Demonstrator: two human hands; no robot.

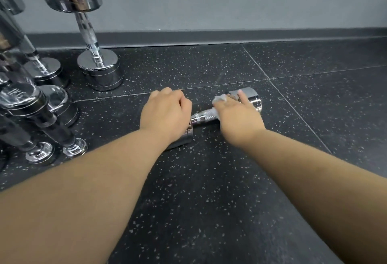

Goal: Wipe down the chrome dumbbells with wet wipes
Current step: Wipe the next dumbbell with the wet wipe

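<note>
A small chrome dumbbell [204, 116] lies on its side on the black speckled floor, its far head pointing up and right. My left hand [165, 113] grips the near head with curled fingers and covers most of it. My right hand [236, 115] holds a white wet wipe [219, 98] wrapped around the handle beside the far head, with the index finger stretched out over that head. Only a short knurled piece of handle shows between my hands.
Several chrome dumbbells stand upright at the left, the tallest one [98, 69] near the dark baseboard [230, 38] and smaller ones [56, 106] closer to me. Black rubber floor tiles with pale seams stretch to the right and toward me.
</note>
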